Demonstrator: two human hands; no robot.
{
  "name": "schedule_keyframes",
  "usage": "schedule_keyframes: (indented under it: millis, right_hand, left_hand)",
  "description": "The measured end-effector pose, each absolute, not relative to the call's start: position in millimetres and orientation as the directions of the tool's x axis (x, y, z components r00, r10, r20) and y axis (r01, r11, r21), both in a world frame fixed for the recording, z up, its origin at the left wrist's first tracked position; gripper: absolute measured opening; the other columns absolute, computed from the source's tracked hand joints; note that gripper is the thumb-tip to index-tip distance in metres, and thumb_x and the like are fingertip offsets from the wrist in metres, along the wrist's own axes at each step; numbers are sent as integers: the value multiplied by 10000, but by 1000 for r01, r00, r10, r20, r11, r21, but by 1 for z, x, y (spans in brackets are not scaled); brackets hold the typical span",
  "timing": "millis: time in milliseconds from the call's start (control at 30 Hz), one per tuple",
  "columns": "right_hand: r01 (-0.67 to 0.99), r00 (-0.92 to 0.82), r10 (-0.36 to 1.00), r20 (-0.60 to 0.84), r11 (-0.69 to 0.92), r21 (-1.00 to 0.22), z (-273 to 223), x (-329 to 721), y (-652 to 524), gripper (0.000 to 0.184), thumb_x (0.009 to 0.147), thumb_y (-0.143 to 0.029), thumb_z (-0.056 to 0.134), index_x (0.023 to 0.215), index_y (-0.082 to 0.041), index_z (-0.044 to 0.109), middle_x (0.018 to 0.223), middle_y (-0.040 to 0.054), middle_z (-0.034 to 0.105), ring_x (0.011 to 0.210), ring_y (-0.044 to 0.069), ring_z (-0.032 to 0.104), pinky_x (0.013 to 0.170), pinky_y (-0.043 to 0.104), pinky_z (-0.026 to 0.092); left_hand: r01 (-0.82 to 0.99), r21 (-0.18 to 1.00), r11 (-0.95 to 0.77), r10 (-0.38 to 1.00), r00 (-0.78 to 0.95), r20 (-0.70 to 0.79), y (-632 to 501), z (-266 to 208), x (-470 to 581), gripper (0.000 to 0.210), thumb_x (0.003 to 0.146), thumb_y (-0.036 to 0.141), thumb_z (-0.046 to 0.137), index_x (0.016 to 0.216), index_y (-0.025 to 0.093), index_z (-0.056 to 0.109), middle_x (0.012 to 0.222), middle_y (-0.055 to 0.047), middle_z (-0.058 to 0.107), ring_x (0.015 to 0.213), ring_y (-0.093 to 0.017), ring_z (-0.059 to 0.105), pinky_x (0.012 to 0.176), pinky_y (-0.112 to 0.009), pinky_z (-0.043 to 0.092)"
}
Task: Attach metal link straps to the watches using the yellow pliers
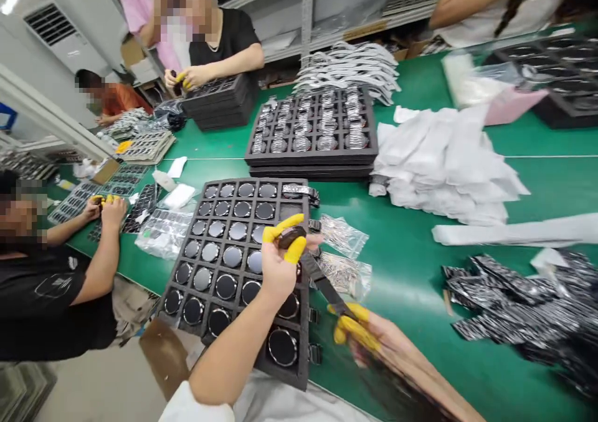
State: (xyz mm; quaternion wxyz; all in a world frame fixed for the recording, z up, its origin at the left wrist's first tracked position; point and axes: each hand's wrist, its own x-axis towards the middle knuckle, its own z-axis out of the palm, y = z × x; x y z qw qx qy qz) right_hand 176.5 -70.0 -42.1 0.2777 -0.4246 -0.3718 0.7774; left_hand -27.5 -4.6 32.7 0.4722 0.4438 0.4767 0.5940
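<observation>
My left hand, in yellow finger covers, pinches the round dark case of a watch. From the case a dark strap runs down to the right. My right hand, its fingertips also covered in yellow, is closed on the strap's lower end and slightly blurred. Below my left hand lies a black foam tray with rows of round watch heads face up in its compartments. At the tray's right column, a few metal bands stick out over the edge.
Small bags of metal pins lie right of the tray. Behind are stacked foam trays of watches and a pile of white sleeves. Black wrapped strips lie at right. Co-workers handle parts at the left and across the green table.
</observation>
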Motion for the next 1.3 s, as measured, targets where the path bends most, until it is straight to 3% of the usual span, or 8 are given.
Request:
schedule_keyframes:
  millis: [167,267,400,633,900,1033,1133,1300]
  right_hand:
    - [-261,-208,850,-484,-525,-810,-29,188,-56,447,776,-636,856,994,-270,721,582,34,610,434,163,489,399,301,353]
    - [-340,-130,873,-470,-484,-806,-6,192,-44,394,790,-578,869,986,-271,719,527,17,566,428,152,459,392,285,343]
    - [-303,-188,921,-341,-384,-872,-2,193,-28,519,878,-647,742,1193,-246,644,675,10,683,489,159,548,464,276,435]
    - [550,-131,990,-43,37,-835,-71,241,2,315,931,-474,707,1118,-222,736,906,46,659,757,198,616,686,326,520]
    - [819,-278,961,-17,227,-528,-79,223,23,103,1017,-255,606,972,-234,696,1010,69,653,932,224,642,747,299,473]
    - [642,-216,976,-19,127,-756,-70,224,23,158,999,-302,606,864,-222,614,910,53,649,831,209,606,733,317,473]
    - [161,-124,988,-94,-73,-984,-52,219,5,275,945,-478,697,890,-234,583,753,-17,579,642,157,519,573,272,413]
    - [-424,-144,964,-224,-265,-866,-12,184,-30,424,828,-524,867,920,-247,559,682,-69,516,521,89,403,464,206,274]
  left_hand:
    - [28,970,-240,951,205,229,-14,16,-18,329,867,433,816,1013,219,613,1255,-158,717,1104,-286,713,1005,-478,567]
    - [213,967,-142,884,467,26,-20,11,-8,370,830,393,834,1077,211,627,1072,-113,735,1042,-294,715,964,-459,568]
    - [77,980,184,925,324,-199,-18,24,-5,387,866,451,791,1096,199,610,1002,-58,725,928,-216,700,862,-343,555]
    - [-217,903,370,928,37,-372,2,41,-24,590,634,567,941,971,138,717,781,-2,717,541,-63,470,482,-196,318]
    - [-132,908,399,915,122,-384,-5,47,-18,668,671,457,939,1212,128,730,906,-33,755,689,-113,591,579,-203,446]
    - [101,970,220,963,137,-233,-8,33,-20,492,839,370,776,1276,164,681,1131,-87,774,961,-207,721,861,-314,585]
    - [446,890,-93,971,239,-18,-14,21,-19,492,887,194,640,1379,189,636,1314,-126,726,1184,-279,701,1037,-419,561]
    - [669,668,-328,905,424,20,-21,16,-14,673,829,68,545,1487,206,571,1346,-134,701,1196,-322,709,947,-445,618]
